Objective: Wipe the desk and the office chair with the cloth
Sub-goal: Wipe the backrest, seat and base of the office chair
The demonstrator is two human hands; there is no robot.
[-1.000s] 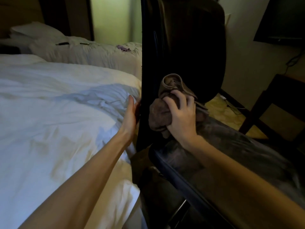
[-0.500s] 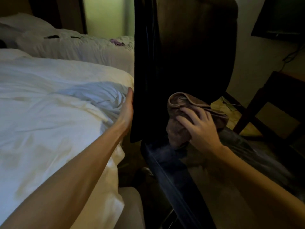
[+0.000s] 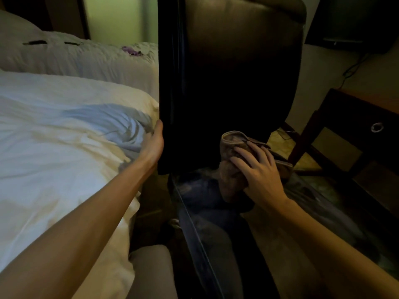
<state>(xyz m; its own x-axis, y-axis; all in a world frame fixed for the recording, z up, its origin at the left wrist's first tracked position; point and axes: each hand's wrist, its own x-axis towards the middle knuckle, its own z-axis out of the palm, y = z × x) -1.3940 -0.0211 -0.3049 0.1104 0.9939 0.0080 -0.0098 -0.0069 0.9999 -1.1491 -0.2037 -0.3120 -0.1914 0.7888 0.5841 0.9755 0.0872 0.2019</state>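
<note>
A dark leather office chair (image 3: 237,61) stands in front of me, its backrest upright and its seat (image 3: 207,212) below. My right hand (image 3: 257,175) lies spread over a bunched brown cloth (image 3: 231,147), pressing it where the backrest meets the seat. My left hand (image 3: 154,145) holds the backrest's left edge, thumb on the front; its fingers are hidden behind the backrest.
A bed with white sheets (image 3: 64,147) lies close on the left, touching the chair side. A dark wooden desk with a ring-pull drawer (image 3: 367,126) stands at the right. A dark screen (image 3: 354,20) hangs on the wall above, with a cable below it.
My right hand has carried the cloth down and to the right along the backrest toward the seat. My left hand has kept its hold on the backrest edge.
</note>
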